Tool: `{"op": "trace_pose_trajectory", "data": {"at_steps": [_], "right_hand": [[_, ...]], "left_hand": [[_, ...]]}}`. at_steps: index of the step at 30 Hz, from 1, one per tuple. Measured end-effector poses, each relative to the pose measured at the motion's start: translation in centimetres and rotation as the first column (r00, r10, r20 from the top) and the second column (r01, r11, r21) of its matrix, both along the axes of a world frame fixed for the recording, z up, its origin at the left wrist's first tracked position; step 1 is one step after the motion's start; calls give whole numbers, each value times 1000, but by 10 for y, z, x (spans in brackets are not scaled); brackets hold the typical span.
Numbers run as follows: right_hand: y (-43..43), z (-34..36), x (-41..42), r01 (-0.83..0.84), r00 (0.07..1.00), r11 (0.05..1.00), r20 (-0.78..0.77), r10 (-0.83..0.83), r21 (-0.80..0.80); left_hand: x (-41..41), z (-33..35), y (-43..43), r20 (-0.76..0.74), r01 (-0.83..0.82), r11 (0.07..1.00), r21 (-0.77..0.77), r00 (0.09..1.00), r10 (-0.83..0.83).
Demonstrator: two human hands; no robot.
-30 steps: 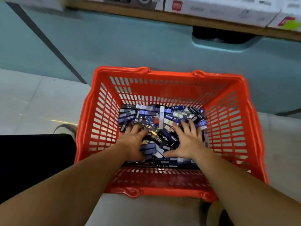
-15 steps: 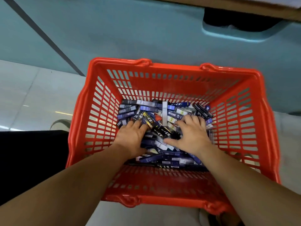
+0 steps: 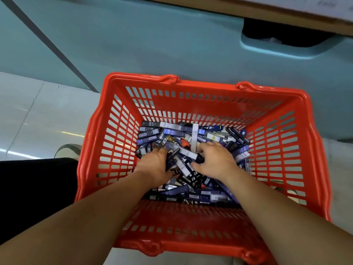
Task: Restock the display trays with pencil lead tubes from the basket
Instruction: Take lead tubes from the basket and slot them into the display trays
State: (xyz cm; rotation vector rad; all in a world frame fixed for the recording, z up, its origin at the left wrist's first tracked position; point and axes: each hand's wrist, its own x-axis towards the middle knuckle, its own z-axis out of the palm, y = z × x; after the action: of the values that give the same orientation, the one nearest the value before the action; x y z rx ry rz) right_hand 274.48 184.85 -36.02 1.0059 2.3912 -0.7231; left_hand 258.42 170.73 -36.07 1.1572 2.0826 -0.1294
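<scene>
The two bare forearms come in from the lower edge and go down over the near wall of the orange basket [image 3: 208, 86], which has slotted sides on all four walls. At the left of the left forearm there is a piece of black cloth [image 3: 34, 188]. Both hands are inside the basket, on the heap of pencil lead tubes [image 3: 172, 131] that covers its bottom. The tubes are mostly blue, black and white, and they lie in all directions, one over another. The left hand [image 3: 154, 166] has its fingers curled down into the heap and round a few tubes, and the fingertips are hidden among them. The right hand [image 3: 216, 162] lies just beside it with bent fingers on top of the tubes and the thumb reaching toward the left hand; I cannot tell if it really holds any tube. A long white tube [image 3: 194, 138] lies just beyond the hands and points to the far wall. Behind the basket, pale floor [image 3: 38, 115] shows at the left, then a teal panel [image 3: 152, 44] with a dark opening [image 3: 286, 35], and above it a wooden shelf edge [image 3: 267, 14].
</scene>
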Motion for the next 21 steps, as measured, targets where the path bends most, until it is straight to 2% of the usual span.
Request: {"op": "trace_pose_trajectory", "data": {"at_steps": [4, 10, 12, 14, 17, 19, 21], "right_hand": [[-2, -1, -13, 123, 992, 988, 31, -120, -99], [5, 1, -14, 186, 983, 961, 48, -180, -203], [11, 1, -11, 289, 955, 900, 30, -296, -325], [17, 4, -7, 398, 896, 795, 9, -444, -459], [20, 9, 2, 460, 838, 726, -20, -545, -512], [14, 11, 9, 464, 830, 727, -39, -556, -506], [3, 10, 13, 421, 872, 801, -51, -486, -426]], "left_hand": [[0, -5, -2, 63, -76, 997, 8, 995, 75], [-7, 3, 3, 242, -328, 942, 68, 922, 303], [-10, 6, 5, 284, -394, 915, 82, 889, 358], [-10, 9, 5, 307, -429, 899, 86, 870, 385], [-6, 8, 1, 336, -450, 890, 80, 852, 401], [0, 8, -2, 373, -462, 884, 66, 834, 407], [5, 9, -3, 410, -485, 873, 47, 807, 426]]}}
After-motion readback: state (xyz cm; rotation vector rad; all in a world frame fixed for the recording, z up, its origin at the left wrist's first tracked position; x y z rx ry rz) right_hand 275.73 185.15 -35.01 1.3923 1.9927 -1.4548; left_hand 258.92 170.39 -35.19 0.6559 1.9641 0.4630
